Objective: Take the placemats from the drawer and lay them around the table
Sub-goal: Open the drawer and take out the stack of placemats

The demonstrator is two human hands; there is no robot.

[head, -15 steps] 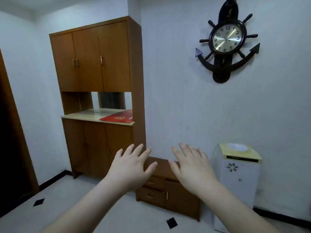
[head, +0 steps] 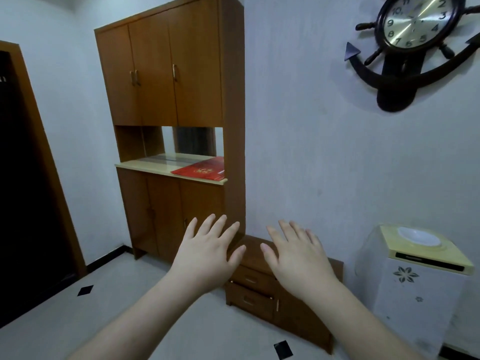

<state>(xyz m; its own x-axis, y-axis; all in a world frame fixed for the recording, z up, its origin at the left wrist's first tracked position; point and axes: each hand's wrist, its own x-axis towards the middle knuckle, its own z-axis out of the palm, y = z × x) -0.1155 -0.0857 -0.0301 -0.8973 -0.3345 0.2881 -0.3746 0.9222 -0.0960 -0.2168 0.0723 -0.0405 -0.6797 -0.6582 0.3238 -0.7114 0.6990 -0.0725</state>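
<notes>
wall clock (head: 415, 24) dial — arabic hour numerals.

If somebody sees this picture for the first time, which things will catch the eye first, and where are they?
Two bare hands, the left hand and the right hand, are stretched forward with open fingers in the lower middle, holding nothing. Behind them a low wooden drawer unit stands on the floor against the wall, with its drawers shut. High on the right wall hangs a dark anchor-shaped clock, and a tall brown cabinet fills the left.

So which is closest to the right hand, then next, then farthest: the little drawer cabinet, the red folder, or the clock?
From the right hand:
1. Little drawer cabinet, just beyond and below the hand.
2. Red folder, on the tall cupboard's shelf, up to the left.
3. Clock, high on the wall, upper right.
</notes>
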